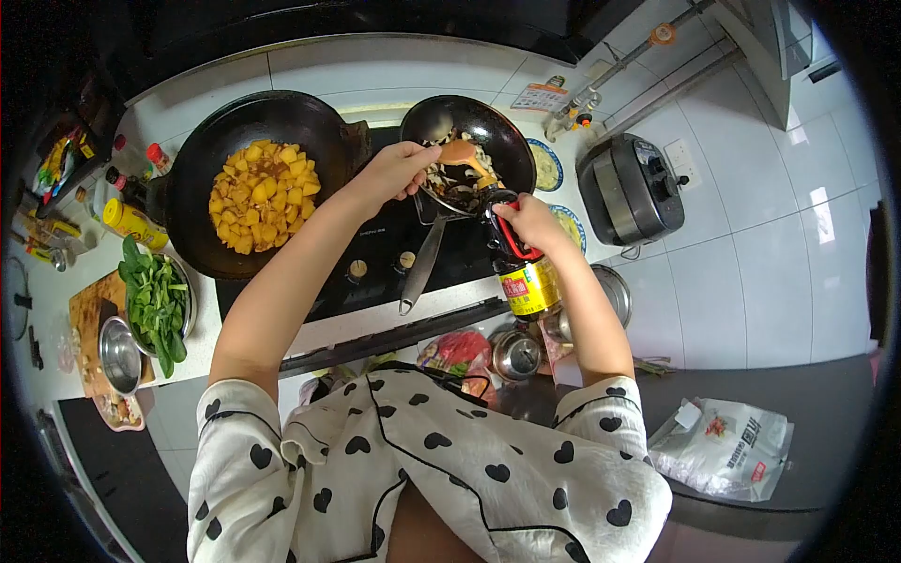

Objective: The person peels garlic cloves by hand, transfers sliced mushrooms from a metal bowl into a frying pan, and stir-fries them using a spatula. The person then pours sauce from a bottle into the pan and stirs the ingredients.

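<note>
My left hand [405, 171] is over the left side of the frying pan [514, 155], fingers closed at an orange-brown spoon [458, 152]. Chopped pale and dark pieces [460, 180] lie in the pan. On the right, my right hand [537, 225] grips the red handle of a dark soy sauce bottle [527, 289] with a yellow label. The bottle leans with its neck toward the spoon and the pan. Whether liquid is coming out is too small to tell. The pan's grey handle [424, 267] points toward me, held by neither hand.
A big wok [328, 220] of potato chunks [265, 197] stands on the left of the stove. Leafy greens [155, 305], a metal bowl [120, 355] and a cutting board [86, 314] are farther left. A pressure cooker [631, 192] and plates [546, 164] stand right.
</note>
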Available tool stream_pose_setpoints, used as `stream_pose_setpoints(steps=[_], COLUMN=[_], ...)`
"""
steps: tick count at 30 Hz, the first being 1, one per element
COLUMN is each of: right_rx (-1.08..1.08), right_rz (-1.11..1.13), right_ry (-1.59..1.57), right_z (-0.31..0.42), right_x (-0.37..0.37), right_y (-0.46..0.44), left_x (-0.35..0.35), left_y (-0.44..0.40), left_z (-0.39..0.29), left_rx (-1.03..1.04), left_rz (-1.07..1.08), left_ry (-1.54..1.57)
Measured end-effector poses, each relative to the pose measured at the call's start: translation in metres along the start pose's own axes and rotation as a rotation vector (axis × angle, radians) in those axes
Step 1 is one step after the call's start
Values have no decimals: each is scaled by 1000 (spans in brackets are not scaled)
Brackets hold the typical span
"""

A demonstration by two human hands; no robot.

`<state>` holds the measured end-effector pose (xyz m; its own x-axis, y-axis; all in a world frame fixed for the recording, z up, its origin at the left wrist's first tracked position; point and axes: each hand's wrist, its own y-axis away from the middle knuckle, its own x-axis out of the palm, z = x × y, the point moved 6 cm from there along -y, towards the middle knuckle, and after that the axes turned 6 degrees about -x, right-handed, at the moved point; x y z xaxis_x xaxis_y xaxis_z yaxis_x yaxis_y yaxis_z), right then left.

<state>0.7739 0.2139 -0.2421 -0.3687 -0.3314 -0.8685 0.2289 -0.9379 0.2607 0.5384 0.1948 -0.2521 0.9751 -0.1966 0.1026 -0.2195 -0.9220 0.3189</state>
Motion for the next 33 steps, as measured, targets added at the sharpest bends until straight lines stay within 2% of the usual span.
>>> stream_pose_setpoints(steps=[8,11,17,20,24,26,30,33], right_rx=[43,-72,-76,46,42,-45,-102,-200], right_rz=[28,-39,-21,54,-13,-110,-214,-278], right_ry=[37,52,42,-45,-132,-156,-208,-272], right_z=[-7,-12,-11,3,2,-9,1,6], right_x=[-4,-1,1,-6,-11,-10,-21,-21], right_y=[5,4,6,17,20,15,34,45], left_x=[4,7,11,12,15,20,37,54], left_y=[-3,-6,-10,-9,-13,-18,-10,-14], left_z=[2,4,5,4,5,5,-18,-31], left_rx=[-18,-7,-10,-17,-22,-29,40,255], left_rz=[17,33,49,41,54,40,-17,14], left_ry=[-2,-12,-21,-29,-28,-35,-33,-22])
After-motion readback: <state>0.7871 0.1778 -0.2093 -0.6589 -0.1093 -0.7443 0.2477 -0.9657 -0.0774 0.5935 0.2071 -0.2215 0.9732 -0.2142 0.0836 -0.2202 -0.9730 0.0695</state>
